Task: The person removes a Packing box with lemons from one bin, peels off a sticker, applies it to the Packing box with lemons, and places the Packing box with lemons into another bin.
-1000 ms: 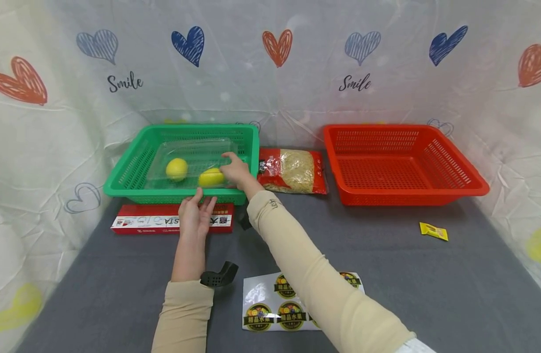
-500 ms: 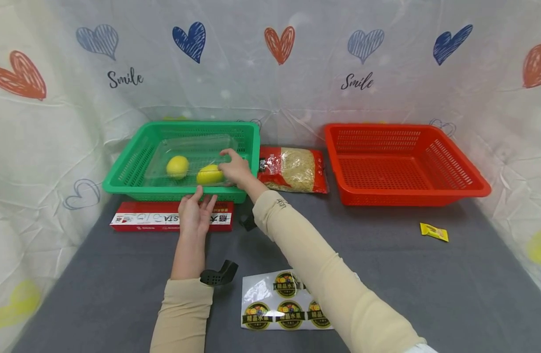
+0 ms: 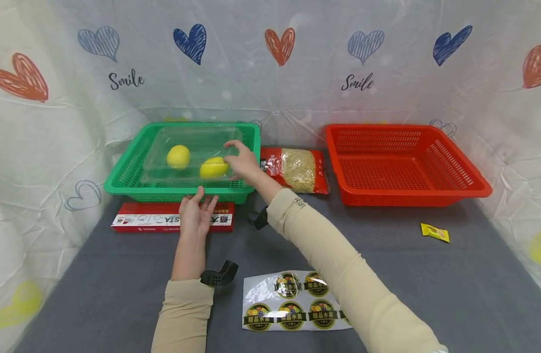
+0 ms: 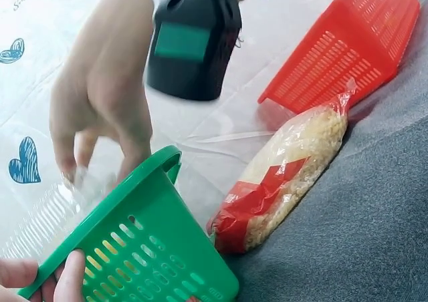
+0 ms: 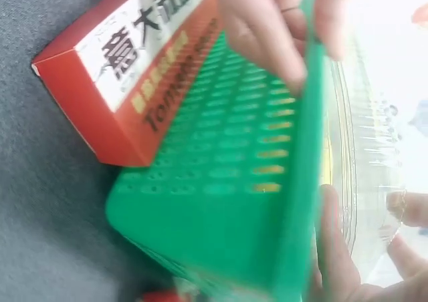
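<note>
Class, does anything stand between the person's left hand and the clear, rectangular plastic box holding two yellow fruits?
Yes: the front wall of the green perforated plastic basket. The left hand grips its rim; the clear plastic box is beyond. Nothing visible separates the right hand from the box.

Clear plastic box point(image 3: 195, 147) (glossy); matt grey cloth point(image 3: 447, 284).

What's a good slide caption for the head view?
Left hand grips the near rim of the green basket; right hand holds a clear container with two yellow fruits inside.
</note>
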Motion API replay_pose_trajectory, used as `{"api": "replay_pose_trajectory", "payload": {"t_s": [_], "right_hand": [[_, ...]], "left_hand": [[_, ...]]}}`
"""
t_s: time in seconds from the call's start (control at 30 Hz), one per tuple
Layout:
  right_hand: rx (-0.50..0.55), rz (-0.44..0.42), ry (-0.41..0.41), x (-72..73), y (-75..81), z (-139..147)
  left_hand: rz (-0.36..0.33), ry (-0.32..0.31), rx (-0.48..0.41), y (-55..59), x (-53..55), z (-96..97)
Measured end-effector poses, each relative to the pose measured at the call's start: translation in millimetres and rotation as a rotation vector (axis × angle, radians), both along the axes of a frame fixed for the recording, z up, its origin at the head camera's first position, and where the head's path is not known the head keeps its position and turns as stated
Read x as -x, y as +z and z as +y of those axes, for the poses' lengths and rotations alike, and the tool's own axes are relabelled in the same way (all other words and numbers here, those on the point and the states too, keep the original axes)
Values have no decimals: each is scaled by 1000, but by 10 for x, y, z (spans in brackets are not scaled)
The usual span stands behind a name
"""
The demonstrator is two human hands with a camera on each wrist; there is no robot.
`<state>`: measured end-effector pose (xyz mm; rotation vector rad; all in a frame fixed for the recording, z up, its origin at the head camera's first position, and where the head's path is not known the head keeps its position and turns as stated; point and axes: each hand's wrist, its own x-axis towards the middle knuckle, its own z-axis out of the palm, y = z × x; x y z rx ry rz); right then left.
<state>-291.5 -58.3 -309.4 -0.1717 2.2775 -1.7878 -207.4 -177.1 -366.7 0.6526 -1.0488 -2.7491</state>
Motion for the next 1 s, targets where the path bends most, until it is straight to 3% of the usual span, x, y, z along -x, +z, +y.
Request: {"api": "replay_pose_trajectory", "payload": {"t_s": [0.43,0.73,1.0], "right_hand": [[135,17,13,-206,367,366],[74,92,10,-452,494,701],[11,160,26,-669,493,1077]], "left_hand": [[13,-14,-5,-5,-11,-20],[29,-18,-4,-3,-27,-27],[35,-7,5,-12,-22,-12]]}}
